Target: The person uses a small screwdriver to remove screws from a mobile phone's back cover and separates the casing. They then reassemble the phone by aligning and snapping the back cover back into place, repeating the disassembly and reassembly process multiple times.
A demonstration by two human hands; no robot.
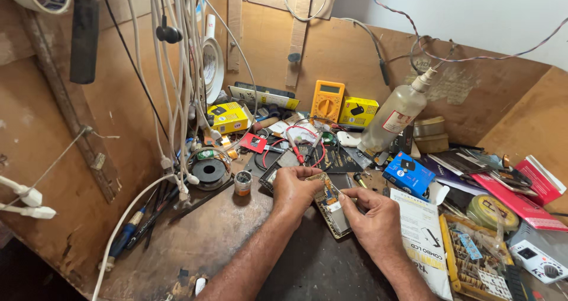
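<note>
My left hand (294, 190) and my right hand (374, 218) meet over an opened phone (332, 209) lying back-up on the workbench, its circuit board and metal shield showing. The left hand grips the phone's upper left edge. My right hand rests on its lower right edge, and its fingers pinch a thin tool (350, 198) laid across the board. A multimeter's red and black probe leads (302, 147) lie just beyond the phone.
A yellow multimeter (327, 100) leans on the back wall beside yellow boxes (358, 111) and a tilted plastic bottle (395, 116). A blue box (408, 174), a white packet (423, 230), red packets and a parts tray crowd the right. Cables hang at left above a solder spool (208, 172).
</note>
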